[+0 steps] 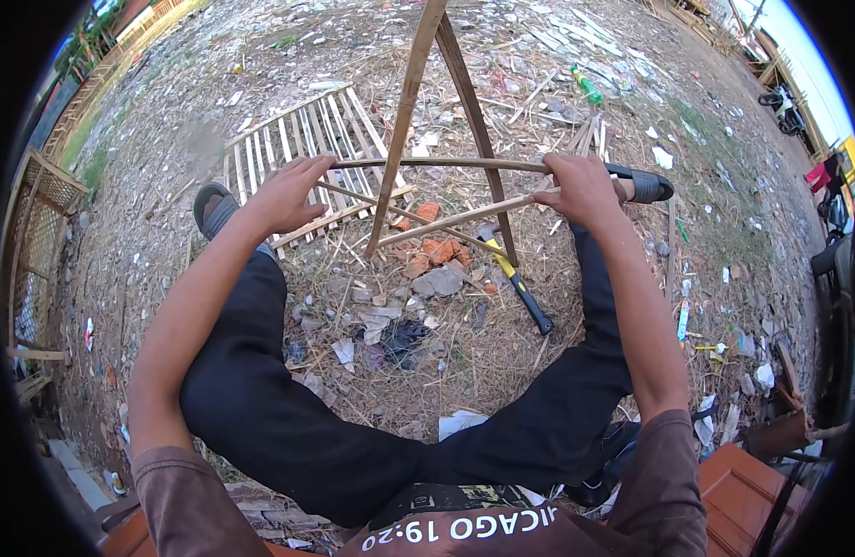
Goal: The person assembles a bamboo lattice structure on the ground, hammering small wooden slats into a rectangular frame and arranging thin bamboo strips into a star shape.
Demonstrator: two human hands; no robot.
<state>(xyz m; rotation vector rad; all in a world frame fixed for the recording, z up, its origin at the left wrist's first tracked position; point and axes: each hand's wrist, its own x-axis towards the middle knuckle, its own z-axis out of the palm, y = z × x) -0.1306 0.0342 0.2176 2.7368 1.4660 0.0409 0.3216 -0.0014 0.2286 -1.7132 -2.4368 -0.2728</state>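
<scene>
- A brown, open frame of thin wooden strips (407, 110) is held up around 12 o'clock, between two bare hands, over rubble-strewn ground (418, 371).
- At 10 o'clock, strip ends are gripped by the fingers of the left hand (281, 197); how firmly cannot be told, since the palm is hidden.
- At 2 o'clock, strip ends are gripped by the fingers of the right hand (583, 188), with the thumb set below the upper strip.
- The joints cannot be made out clearly; if they are only loosely fixed, the frame could be skewed or pulled apart by an uneven tug.
- The slender strips could be bowed or split if both ends are pressed inward, and splinters could be driven into the bare fingers.
- Near the frame's lower ends, broken orange brick pieces (438, 252) and a grey flat stone (438, 281) are seen; a foot set on them could be rocked.
- A yellow-and-black-handled hammer (520, 285) lies towards 3 o'clock, where it could be knocked by a lowered strip.
- A pale slatted wooden panel (307, 148) lies at 11 o'clock and could be caught by a leftward swing.
</scene>
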